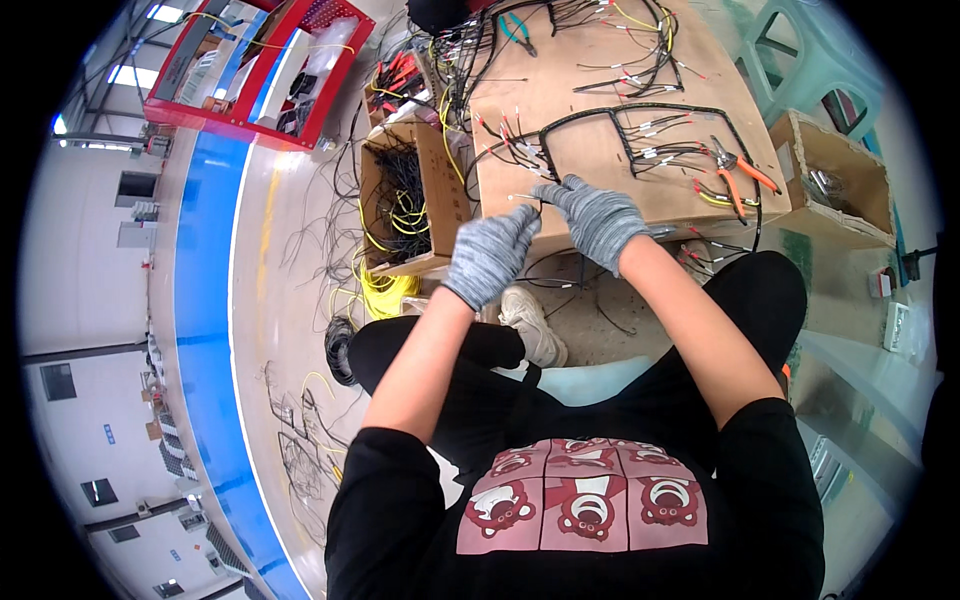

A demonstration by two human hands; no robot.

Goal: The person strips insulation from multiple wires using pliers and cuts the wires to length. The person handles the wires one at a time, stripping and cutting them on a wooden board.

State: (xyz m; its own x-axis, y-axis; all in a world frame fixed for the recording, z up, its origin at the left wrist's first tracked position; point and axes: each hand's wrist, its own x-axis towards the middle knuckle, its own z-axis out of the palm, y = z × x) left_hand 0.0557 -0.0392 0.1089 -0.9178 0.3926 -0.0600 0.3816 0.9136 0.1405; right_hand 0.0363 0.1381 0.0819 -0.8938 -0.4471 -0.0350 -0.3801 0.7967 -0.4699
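Observation:
In grey knit gloves, both my hands meet at the near edge of a wooden board (520, 88). My left hand (488, 257) is closed, slightly blurred, its fingertips by a thin wire end (517, 197); what it grips is hidden. Beside it, my right hand (600, 222) pinches a thin wire at the lower end of a black-wrapped wiring harness (588, 115). The harness branches over the board, with white-labelled wire ends. Right of my hands lie orange-handled cutters (732, 180), jaws toward the harness. Teal-handled pliers (517, 38) rest at the board's far left.
Left of the board stands a cardboard box (440, 185) of black and yellow wires, with a yellow wire coil (388, 297) below. A red cart (320, 85) is farther left. Another cardboard box (848, 222) and a green stool (775, 70) stand right. Loose wires (300, 440) litter the floor.

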